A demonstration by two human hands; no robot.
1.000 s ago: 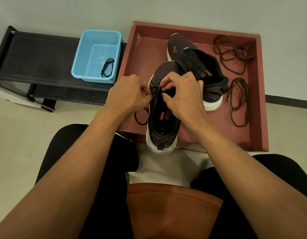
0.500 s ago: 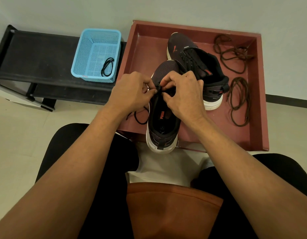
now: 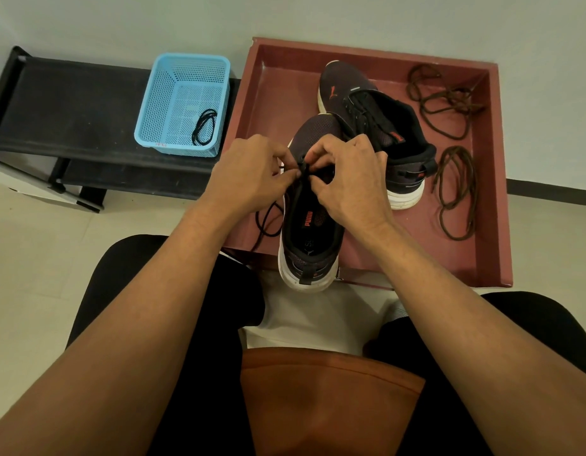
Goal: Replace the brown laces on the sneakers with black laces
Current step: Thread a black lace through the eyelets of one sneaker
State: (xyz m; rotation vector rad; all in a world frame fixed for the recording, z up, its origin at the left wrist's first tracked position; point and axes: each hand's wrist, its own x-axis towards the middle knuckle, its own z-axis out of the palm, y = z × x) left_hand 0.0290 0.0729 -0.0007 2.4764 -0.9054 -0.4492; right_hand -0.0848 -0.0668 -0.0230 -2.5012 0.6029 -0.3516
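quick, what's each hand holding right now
left hand: pinches the black lace over the near sneaker.
right hand: pinches the same lace.

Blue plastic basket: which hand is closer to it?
Left. The left hand sits just right of the blue plastic basket; the right hand is farther right, over the dark sneaker.

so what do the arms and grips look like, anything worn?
Left grip and right grip are bare hands: no gloves, rings or markings visible, no watch or band at either wrist. Left forearm and right forearm are bare to the frame edge, no sleeves.
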